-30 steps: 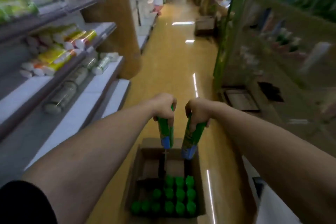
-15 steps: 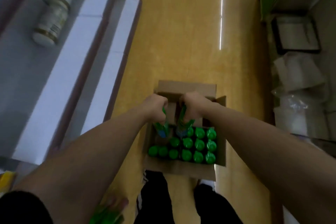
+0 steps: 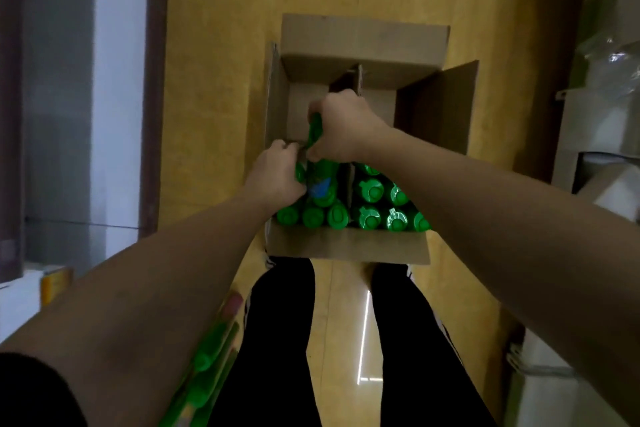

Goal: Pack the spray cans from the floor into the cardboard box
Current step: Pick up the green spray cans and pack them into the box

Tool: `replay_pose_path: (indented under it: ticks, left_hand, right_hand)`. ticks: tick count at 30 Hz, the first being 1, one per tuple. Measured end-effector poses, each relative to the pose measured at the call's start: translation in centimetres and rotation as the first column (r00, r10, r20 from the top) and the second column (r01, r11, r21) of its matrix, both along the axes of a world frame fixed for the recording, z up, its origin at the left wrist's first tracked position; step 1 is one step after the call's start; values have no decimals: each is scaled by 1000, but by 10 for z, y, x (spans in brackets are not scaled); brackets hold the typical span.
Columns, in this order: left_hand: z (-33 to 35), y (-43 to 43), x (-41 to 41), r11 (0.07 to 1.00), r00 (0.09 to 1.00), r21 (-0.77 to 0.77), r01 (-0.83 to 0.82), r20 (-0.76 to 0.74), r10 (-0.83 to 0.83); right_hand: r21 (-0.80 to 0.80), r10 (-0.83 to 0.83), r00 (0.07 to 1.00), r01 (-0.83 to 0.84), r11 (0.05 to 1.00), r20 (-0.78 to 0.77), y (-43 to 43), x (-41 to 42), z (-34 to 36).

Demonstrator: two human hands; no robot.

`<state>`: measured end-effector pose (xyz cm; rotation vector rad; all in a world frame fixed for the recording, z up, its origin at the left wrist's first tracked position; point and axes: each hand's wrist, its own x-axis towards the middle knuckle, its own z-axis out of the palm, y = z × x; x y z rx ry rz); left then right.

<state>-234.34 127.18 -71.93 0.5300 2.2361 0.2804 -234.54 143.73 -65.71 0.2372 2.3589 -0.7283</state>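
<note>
Two tight grips over cardboard box [image 3: 346,246]: left hand [image 3: 277,177], right hand [image 3: 346,128], each round a spray can [image 3: 320,180].

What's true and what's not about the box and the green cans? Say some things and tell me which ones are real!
1. The cardboard box is open at the top. True.
2. The packed cans have red caps. False: their caps are green.
3. The left hand and the right hand each grip a spray can at the box. True.
4. The box is full to its far end. False: the far end shows bare cardboard.
5. Some spare cans lie on the floor next to the person's leg. True.
</note>
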Motion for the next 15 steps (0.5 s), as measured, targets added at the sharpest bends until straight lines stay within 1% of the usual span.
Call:
replay_pose_path:
  ticks: [3, 5, 7, 12, 15]
  left_hand:
    - [-6, -6, -2, 1000, 999, 8, -28, 35, 28]
    - [-4, -6, -2, 1000, 998, 6, -19, 53, 19]
    - [-2, -5, -1, 1000, 999, 21, -7, 54, 5]
    - [-5, -10, 2, 999, 1000, 43, -28, 4, 28]
    - [-13, -12, 2, 999, 999, 43, -26, -31, 28]
  right_hand:
    - [41, 74, 997, -76, 996, 35, -2, -5, 1]
    - [58, 95, 994, -99, 993, 61, 0, -6, 5]
    - [83, 103, 993, -108, 991, 54, 2, -9, 11]
    - [118, 121, 992, -117, 986, -32, 10, -21, 28]
    - [123, 108, 990, -96, 988, -93, 8, -28, 22]
